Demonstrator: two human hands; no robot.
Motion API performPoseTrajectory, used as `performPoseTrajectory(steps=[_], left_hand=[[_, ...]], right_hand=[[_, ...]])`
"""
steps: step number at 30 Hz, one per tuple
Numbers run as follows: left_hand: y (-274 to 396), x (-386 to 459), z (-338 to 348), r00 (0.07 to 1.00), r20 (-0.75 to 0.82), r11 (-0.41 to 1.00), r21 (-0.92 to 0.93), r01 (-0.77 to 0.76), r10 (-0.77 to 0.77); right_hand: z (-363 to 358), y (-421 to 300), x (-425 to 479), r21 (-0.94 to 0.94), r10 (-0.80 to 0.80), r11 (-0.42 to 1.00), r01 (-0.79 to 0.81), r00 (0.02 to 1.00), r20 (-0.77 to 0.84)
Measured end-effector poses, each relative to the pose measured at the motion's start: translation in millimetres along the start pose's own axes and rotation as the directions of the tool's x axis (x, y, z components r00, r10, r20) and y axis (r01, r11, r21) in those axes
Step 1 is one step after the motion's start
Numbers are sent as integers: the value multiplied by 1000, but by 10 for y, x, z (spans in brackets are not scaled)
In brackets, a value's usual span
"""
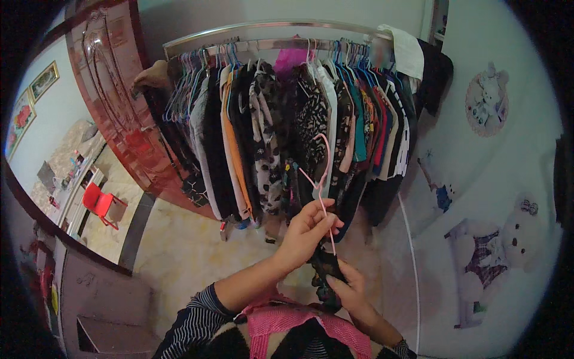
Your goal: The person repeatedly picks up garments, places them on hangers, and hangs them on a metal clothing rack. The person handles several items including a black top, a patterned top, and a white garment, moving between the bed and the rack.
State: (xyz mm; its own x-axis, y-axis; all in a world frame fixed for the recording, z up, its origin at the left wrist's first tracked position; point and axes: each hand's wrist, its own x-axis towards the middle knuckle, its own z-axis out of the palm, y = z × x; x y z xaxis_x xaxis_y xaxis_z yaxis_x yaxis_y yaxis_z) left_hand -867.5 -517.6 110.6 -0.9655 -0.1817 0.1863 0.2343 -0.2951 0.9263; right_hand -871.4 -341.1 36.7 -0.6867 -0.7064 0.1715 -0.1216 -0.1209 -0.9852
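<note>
Between the fingers of my left hand [309,224] is a pink clothes hanger [326,166], its hook pointing up and away from me. One end of the hanger reaches down to a dark garment [326,273] with a dim pattern. My right hand [350,285] grips that garment, close to my body. How far the hanger sits inside the cloth cannot be made out. Ahead of me, many garments such as a leopard-spotted one [265,179] and an orange one [234,148] hang from a metal clothes rack [269,26].
Empty-looking hangers [181,96] crowd the rack's left end; a white cloth [406,51] drapes over its right. An ornate wooden door [112,94] stands at left, with a red chair [101,199] in the room beyond. Bear decals [497,251] mark the right wall [453,175].
</note>
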Motion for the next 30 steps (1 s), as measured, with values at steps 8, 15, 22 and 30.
performPoseTrajectory(steps=[8,15,22,30], left_hand=[[41,824,-431,999,17,999,-14,-48,48],[317,1822,-940,994,60,995,19,-93,92],[717,2568,-1361,972,90,974,33,-223,219],[1045,3193,-1849,939,42,939,4,-343,342]], right_hand=[[58,59,1024,149,-39,988,50,997,-72],[184,-104,2197,-64,-219,975,210,959,-180],[293,-199,3189,-153,-365,928,340,913,-185],[247,-431,4121,-199,-410,902,383,905,-113]])
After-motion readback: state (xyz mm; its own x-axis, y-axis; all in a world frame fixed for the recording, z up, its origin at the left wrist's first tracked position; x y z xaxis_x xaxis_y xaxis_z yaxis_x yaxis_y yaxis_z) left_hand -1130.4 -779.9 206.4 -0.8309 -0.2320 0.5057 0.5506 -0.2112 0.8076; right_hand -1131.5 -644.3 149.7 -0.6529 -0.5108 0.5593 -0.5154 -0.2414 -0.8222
